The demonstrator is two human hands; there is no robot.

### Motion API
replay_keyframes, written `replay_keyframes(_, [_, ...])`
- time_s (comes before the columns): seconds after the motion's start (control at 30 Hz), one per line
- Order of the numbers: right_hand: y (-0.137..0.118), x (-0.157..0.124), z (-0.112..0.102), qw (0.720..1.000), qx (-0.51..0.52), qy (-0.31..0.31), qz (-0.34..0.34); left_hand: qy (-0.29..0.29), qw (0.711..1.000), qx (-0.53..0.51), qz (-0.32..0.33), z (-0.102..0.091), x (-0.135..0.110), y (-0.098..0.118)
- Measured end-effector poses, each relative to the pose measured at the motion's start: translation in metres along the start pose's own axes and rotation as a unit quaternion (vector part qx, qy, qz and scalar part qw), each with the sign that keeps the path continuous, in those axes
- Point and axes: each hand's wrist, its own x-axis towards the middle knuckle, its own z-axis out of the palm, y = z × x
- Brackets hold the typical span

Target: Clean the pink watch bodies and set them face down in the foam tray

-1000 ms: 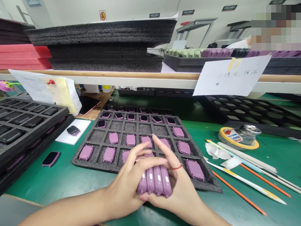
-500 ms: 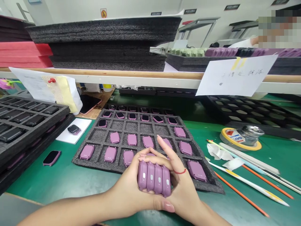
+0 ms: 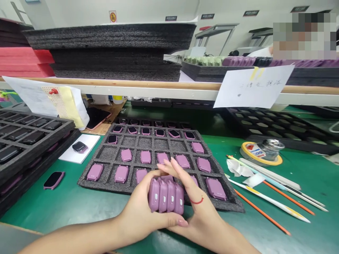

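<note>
Your left hand (image 3: 139, 208) and right hand (image 3: 198, 215) are clasping four mauve watch bodies (image 3: 165, 195) between curled fingers, standing on edge side by side, pressing evenly from both ends and lining their edges up, just over the near edge of the grey foam tray (image 3: 106, 153).

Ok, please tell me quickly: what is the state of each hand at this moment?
Left hand: closed, holding four purple watch bodies side by side.
Right hand: closed, holding the same four purple watch bodies from the other side.
</note>
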Motion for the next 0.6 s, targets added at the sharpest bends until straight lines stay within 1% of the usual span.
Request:
replay_keyframes(0.07, [-0.002, -0.005, -0.023, 0.998, -0.056, 0.013, 0.014, 0.008, 1.0, 0.004, -0.01, -0.003, 0.0, -0.003])
replay_keyframes(0.13, [0.001, -0.014, -0.053, 0.991, -0.116, 0.051, 0.051, 0.014, 1.0, 0.013, -0.02, -0.005, 0.0, -0.005])
replay_keyframes(0.17, [0.005, -0.02, -0.069, 0.981, -0.164, 0.066, 0.077, 0.017, 0.999, 0.018, -0.021, -0.005, 0.0, -0.004])
replay_keyframes(0.2, [0.01, -0.027, -0.084, 0.963, -0.224, 0.076, 0.127, 0.019, 0.999, 0.021, -0.019, -0.005, -0.001, -0.004])
replay_keyframes(0.23, [0.016, -0.034, -0.098, 0.936, -0.283, 0.06, 0.199, 0.02, 0.999, 0.022, -0.018, -0.005, -0.001, -0.003])
replay_keyframes(0.27, [0.022, -0.041, -0.11, 0.897, -0.334, 0.016, 0.289, 0.02, 0.999, 0.02, -0.018, -0.005, -0.001, -0.001])
replay_keyframes(0.33, [0.033, -0.055, -0.126, 0.795, -0.397, -0.077, 0.452, 0.018, 1.0, 0.013, -0.02, -0.004, -0.001, 0.0])
replay_keyframes(0.37, [0.039, -0.062, -0.13, 0.752, -0.404, -0.121, 0.506, 0.017, 1.0, 0.008, -0.021, -0.003, -0.002, 0.001])
replay_keyframes(0.4, [0.044, -0.068, -0.132, 0.725, -0.401, -0.152, 0.538, 0.017, 1.0, 0.005, -0.02, -0.003, -0.002, 0.001])
replay_keyframes(0.43, [0.048, -0.074, -0.132, 0.716, -0.395, -0.172, 0.55, 0.016, 1.0, 0.003, -0.019, -0.003, -0.002, 0.001])
replay_keyframes(0.47, [0.053, -0.08, -0.131, 0.722, -0.389, -0.175, 0.544, 0.015, 1.0, 0.003, -0.017, -0.003, -0.002, 0.001])
replay_keyframes(0.57, [0.063, -0.095, -0.126, 0.769, -0.387, -0.136, 0.49, 0.018, 1.0, 0.009, -0.012, -0.002, -0.003, 0.002])
replay_keyframes(0.6, [0.066, -0.099, -0.126, 0.778, -0.388, -0.126, 0.478, 0.019, 1.0, 0.011, -0.011, -0.002, -0.004, 0.002])
